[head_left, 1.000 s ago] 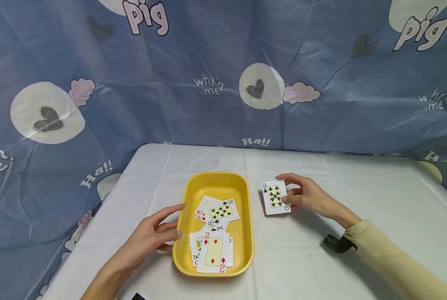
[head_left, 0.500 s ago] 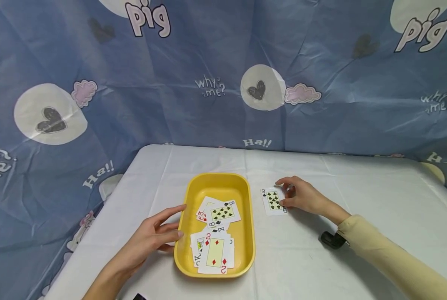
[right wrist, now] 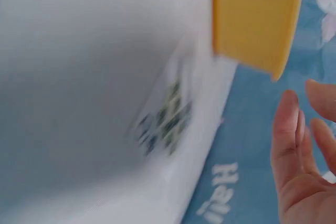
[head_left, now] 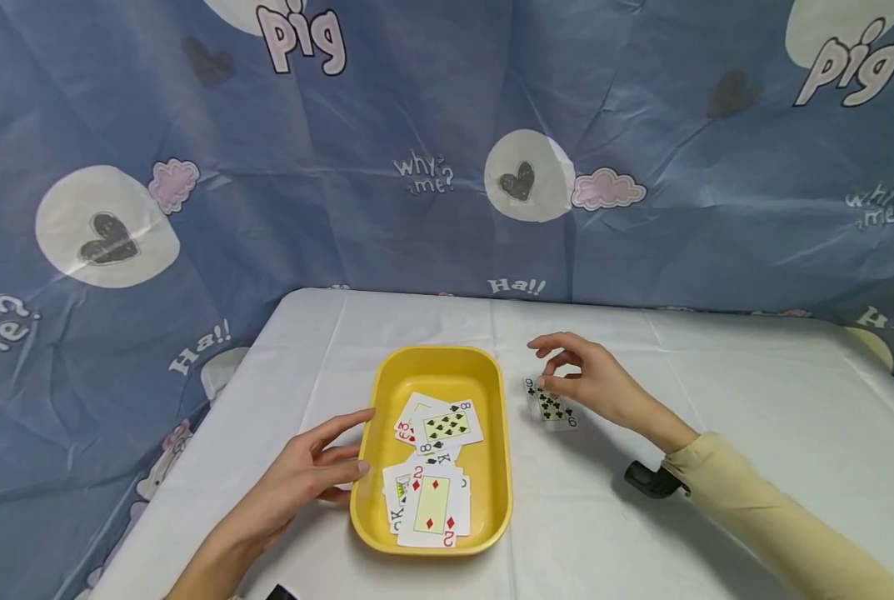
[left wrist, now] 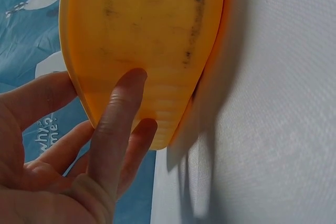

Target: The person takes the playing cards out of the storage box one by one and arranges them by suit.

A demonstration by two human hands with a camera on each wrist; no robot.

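Observation:
A yellow tray (head_left: pixel 502 492) holds several playing cards, with the two of diamonds (head_left: pixel 432 508) and the eight of spades (head_left: pixel 447 427) face up. My left hand (head_left: pixel 304 471) touches the tray's left side with outstretched fingers. In the left wrist view, its fingertips meet the tray's outer wall (left wrist: pixel 157 30). Right of the tray, a nine of clubs (head_left: pixel 555 408) lies face up on the table, partly covered in the head view. Just above it hovers my right hand (head_left: pixel 596 379), fingers loosely bent and holding nothing. The right wrist view shows the blurred card (right wrist: pixel 170 119) apart from that hand.
White cloth covers the table (head_left: pixel 641 517). A blue printed curtain (head_left: pixel 417 242) hangs behind its far edge. A black strap-like piece (head_left: pixel 652 481) sits at my right wrist.
My right hand has laid the nine of clubs on the table, let it go, and moved slightly up and left over it. The left hand and tray stay in place.

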